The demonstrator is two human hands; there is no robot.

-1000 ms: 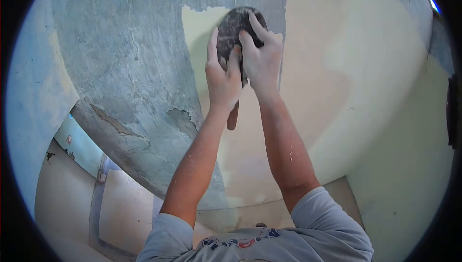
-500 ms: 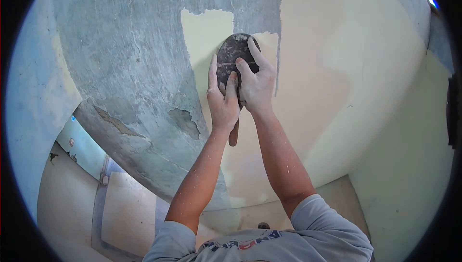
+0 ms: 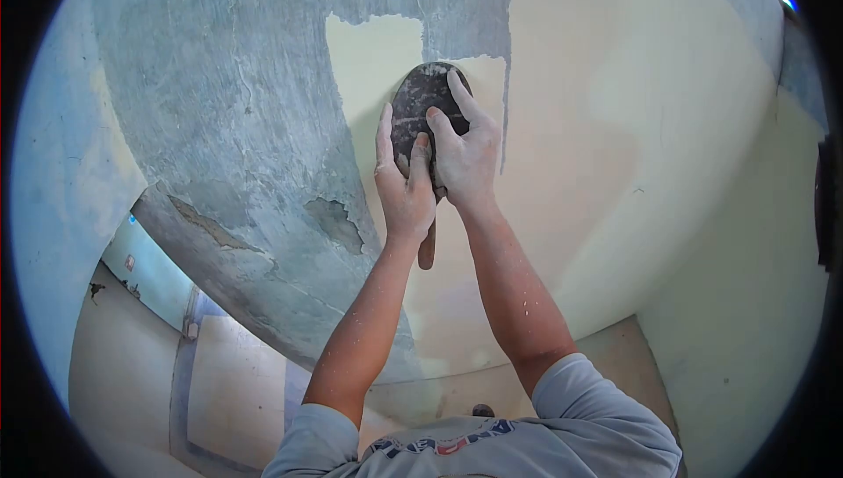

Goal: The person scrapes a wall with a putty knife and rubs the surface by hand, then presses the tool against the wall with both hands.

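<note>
A dark, oval-bladed plastering trowel [image 3: 423,90], speckled with pale filler, lies against the wall with its brown handle pointing down. My left hand [image 3: 406,197] grips its lower left side, fingers along the edge and thumb on the blade's back. Higher on the right, my right hand [image 3: 471,158] has its thumb on the blade and a finger stretched up along the right edge. White dust coats both hands. Around the blade, a cream filler patch [image 3: 373,48] with ragged edges covers part of the grey-blue wall [image 3: 219,65]. The blade hides the filler beneath it.
Smooth cream wall [image 3: 562,83] extends to the right. At lower left, the old coating has a flaked hollow [image 3: 335,223] above an opening's curved edge. A pale green side wall [image 3: 729,302] stands at right. Floor shows below, beyond my grey shirt [image 3: 492,452].
The trowel and both hands sit very slightly lower against the cream patch. The view has shifted a little, and the hold on the trowel is the same.
</note>
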